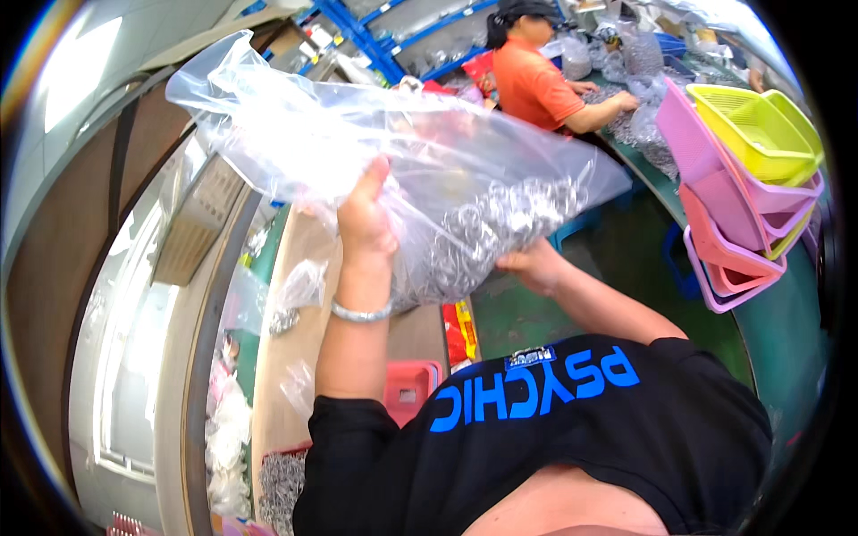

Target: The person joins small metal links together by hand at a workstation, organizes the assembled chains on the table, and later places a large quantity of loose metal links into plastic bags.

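Observation:
A large clear plastic bag [304, 116] is held up in front of me, lying slantwise. Many small shiny metal parts [500, 228], ring-like in look, are gathered along its lower right side. My left hand [366, 214] grips the bag near its middle, thumb pointing up and the fingers wrapped into the plastic. Under the heavy end, my right hand [534, 266] takes hold of the bag's lower edge; most of its fingers are hidden behind the plastic. The bag's other end stands up loosely at the upper left.
On the bench [286, 357] at left lie a small clear bag [299, 286], a red tray [413, 389] and a heap of metal parts [282, 487]. Stacked pink and yellow baskets [751, 188] stand at right. A person in orange [536, 85] works at the far table.

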A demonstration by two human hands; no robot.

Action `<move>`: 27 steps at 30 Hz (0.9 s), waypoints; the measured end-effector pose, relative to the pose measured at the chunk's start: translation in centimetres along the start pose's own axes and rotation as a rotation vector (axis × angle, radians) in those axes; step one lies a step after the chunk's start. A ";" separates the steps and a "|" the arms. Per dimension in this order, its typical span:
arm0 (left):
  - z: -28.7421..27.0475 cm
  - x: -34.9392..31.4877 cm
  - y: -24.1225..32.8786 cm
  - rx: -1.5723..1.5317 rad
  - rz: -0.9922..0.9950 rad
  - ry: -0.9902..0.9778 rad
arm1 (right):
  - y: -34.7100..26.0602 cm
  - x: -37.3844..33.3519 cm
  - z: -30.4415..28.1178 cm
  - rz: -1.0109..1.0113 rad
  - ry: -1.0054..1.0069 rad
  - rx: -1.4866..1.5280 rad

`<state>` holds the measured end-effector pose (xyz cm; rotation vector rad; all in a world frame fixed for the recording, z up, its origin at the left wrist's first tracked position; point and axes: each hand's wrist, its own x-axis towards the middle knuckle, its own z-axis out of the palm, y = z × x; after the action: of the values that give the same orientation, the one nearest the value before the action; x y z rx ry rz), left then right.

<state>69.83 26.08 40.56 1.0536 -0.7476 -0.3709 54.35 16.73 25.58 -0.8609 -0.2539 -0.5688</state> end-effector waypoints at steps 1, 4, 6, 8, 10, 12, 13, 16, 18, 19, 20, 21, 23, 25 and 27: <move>0.8 -0.6 -0.7 -0.008 0.070 -0.010 | 0.4 -0.5 -1.0 0.063 -0.018 0.029; -1.5 -0.8 -2.3 0.047 0.027 0.004 | 0.2 -2.1 -1.1 0.101 0.061 -0.357; -3.3 -1.6 -3.2 0.372 0.262 -0.225 | 1.7 -3.2 -1.4 0.087 0.034 -0.387; -0.3 -3.5 -2.5 0.095 -0.002 -0.113 | 3.0 -4.6 -1.7 0.065 0.101 -0.354; 0.5 -4.6 -1.6 0.160 -0.010 -0.114 | 0.5 -6.5 0.1 0.285 0.197 -0.455; 3.1 -5.7 -1.4 0.006 -0.084 -0.325 | 0.7 -9.4 -1.0 0.089 0.295 -0.510; 4.4 -6.7 -1.9 -0.074 -0.107 -0.413 | 0.0 -10.8 -1.5 0.038 0.334 -0.532; 8.7 -10.3 -3.6 -0.056 -0.130 -0.455 | -2.5 -16.9 -2.4 0.003 0.511 -0.588; 11.4 -12.5 -4.2 -0.146 -0.229 -0.557 | -4.0 -21.0 -2.5 -0.014 0.611 -0.601; 13.2 -13.9 -4.0 -0.179 -0.269 -0.613 | -4.7 -23.0 -2.6 -0.022 0.658 -0.607; 14.8 -14.9 -4.0 -0.213 -0.310 -0.668 | -5.5 -25.1 -2.6 -0.034 0.704 -0.610; 16.1 -15.5 -5.1 -0.243 -0.307 -0.716 | -6.3 -27.0 -2.7 -0.052 0.743 -0.613; 19.7 -17.3 -6.9 -0.192 -0.197 -0.832 | -8.2 -30.8 -3.1 -0.091 0.819 -0.616; 24.2 -19.7 -7.6 -0.231 -0.260 -0.932 | -10.5 -34.3 -3.9 -0.122 0.875 -0.620; 29.4 -22.7 -8.1 -0.249 -0.215 -1.020 | -13.1 -38.2 -4.8 -0.149 0.923 -0.630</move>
<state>33.61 17.09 33.29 0.6612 -1.4411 -1.2008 15.40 20.33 14.44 -1.0888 0.7451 -1.1534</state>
